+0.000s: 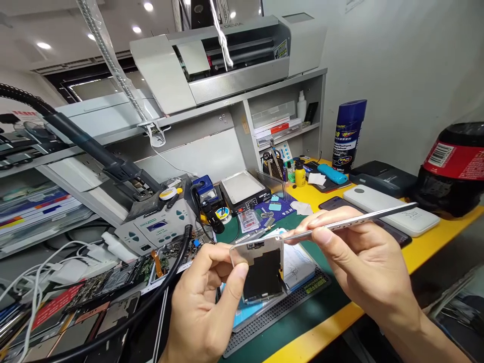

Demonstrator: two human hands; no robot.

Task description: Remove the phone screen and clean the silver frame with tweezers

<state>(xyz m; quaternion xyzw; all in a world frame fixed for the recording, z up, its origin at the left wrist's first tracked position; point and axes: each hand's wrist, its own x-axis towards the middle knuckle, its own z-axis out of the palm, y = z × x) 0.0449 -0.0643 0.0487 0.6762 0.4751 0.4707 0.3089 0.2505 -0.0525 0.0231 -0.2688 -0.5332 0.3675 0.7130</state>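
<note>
My left hand (215, 297) pinches the edge of a phone screen (264, 272) between thumb and fingers. The screen is held tilted, its back with a black panel and small metal parts facing me. My right hand (363, 257) is closed around slim metal tweezers (351, 220) with a row of small holes along the side. Their tip reaches the screen's top right corner; whether it touches, I cannot tell. Beneath the screen lies a blue and white box (302, 267), partly covered, on a dark perforated mat (257, 330).
A grey soldering station (159, 227) and a black hose (170, 282) stand to the left, beside several phone boards. A dark cola bottle (454, 166), a white power bank (393, 209) and a blue spray can (348, 133) are at the right. A small yellow bottle (300, 175) stands behind.
</note>
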